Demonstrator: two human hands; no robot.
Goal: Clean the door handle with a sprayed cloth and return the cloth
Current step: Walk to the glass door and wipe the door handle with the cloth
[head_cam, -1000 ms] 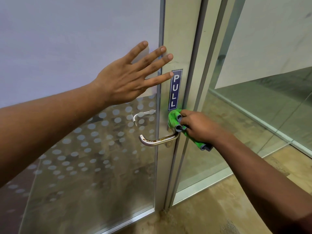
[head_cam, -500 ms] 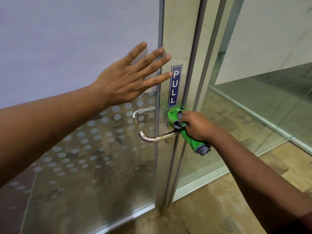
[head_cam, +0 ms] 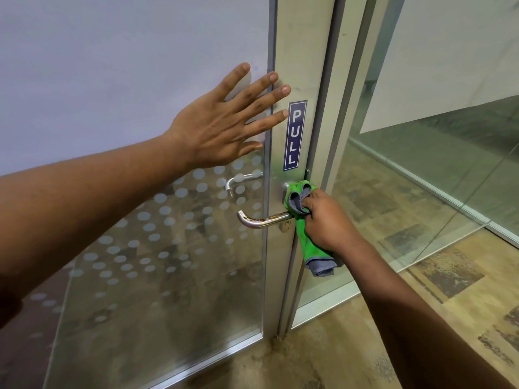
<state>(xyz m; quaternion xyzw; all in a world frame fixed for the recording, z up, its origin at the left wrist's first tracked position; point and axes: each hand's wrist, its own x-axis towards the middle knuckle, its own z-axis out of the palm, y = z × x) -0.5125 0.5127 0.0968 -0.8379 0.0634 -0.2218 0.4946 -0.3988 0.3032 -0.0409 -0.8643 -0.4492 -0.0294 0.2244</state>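
A glass door (head_cam: 140, 66) fills the left. The left hand (head_cam: 222, 127) lies flat on it, above the handle (head_cam: 261, 221). A sign (head_cam: 295, 136) sits right of that hand. Below the sign, the right hand (head_cam: 327, 223) presses a cloth (head_cam: 304, 237) against the handle's right end.

Office — frosted glass door (head_cam: 134, 80), PULL sign (head_cam: 295, 135).

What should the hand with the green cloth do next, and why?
Probably slide the cloth left along the handle. The right hand holds it at the handle's base, and the bar still shows brownish spots. The left hand lies flat on the door.
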